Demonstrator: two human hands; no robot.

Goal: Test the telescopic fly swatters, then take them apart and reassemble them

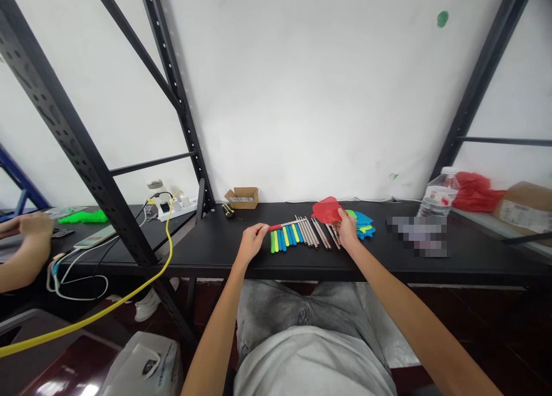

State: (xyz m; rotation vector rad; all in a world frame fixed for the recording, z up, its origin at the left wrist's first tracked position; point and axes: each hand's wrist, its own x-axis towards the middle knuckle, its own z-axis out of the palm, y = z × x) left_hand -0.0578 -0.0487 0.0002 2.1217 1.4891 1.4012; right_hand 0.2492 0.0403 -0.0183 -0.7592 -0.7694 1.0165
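Observation:
My left hand (251, 242) is closed around a red handle (275, 227) with a thin metal rod (294, 222) pointing right. In my right hand (346, 228) is a red perforated fly swatter head (326, 210), pinched near its right edge. The rod's far end lies close to the red head; whether they touch I cannot tell. Below the red handle lies a row of green, yellow and blue handles (283, 239). Several loose metal rods (321, 233) lie between my hands. Blue and green swatter heads (364, 219) are piled beside my right hand, partly hidden by it.
On the black table (198, 243) are a small open cardboard box (242, 198) and a black-and-yellow object (228, 211). A plastic bottle (440, 193) and red bag (474, 192) stand right. A yellow cable (168, 241) crosses left, near a power strip (177, 207). Another person's arm (26, 252) shows far left.

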